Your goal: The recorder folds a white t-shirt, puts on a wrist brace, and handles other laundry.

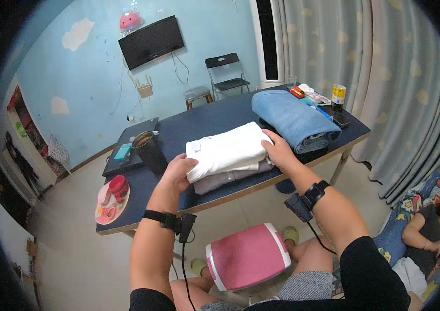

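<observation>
A folded white garment (pixel 233 147) with a small label at its left end lies on top of a folded grey-mauve garment (pixel 217 182) near the table's front edge. My left hand (pixel 179 171) grips the white garment's left end, thumb on top and the other fingers partly hidden. At the right end, my right hand (pixel 278 149) is closed on its edge, thumb uppermost. Just beyond my right hand lies a rolled or folded pair of blue jeans (pixel 295 119). Left of the white garment, a dark tumbler (pixel 149 153) stands on the table.
The dark blue table (pixel 204 116) carries a black laptop (pixel 126 160), a pink tray (pixel 121 210) with small pink items, and a yellow-labelled container (pixel 338 96). A pink-topped stool (pixel 248 256) stands between my legs. At right, another person (pixel 427 233) lies beside the curtain.
</observation>
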Tool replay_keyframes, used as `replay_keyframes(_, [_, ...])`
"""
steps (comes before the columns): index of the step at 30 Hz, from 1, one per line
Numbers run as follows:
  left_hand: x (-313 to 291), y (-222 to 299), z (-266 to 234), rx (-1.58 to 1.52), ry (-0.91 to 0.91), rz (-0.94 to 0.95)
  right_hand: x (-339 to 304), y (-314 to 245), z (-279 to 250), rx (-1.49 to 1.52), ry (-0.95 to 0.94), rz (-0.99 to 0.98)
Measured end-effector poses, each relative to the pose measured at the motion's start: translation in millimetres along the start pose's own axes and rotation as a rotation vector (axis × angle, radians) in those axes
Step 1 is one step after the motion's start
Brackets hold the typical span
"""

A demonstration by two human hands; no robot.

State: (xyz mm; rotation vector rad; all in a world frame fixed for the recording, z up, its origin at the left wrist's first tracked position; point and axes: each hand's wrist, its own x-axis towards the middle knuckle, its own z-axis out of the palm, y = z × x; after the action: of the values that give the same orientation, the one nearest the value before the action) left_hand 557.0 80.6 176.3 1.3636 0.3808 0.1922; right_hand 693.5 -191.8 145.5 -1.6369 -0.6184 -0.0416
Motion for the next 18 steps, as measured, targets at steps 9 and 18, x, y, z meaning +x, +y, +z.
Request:
replay_keyframes(9, [-27,19,21,0.948,0.397,0.702,-22,-17,-7,-0.482,0.029,-0.319])
replay_keyframes(18, [-68,-19,78,1.550,0.189,0.556,-53,-36,9,-1.106,-0.266,-0.594])
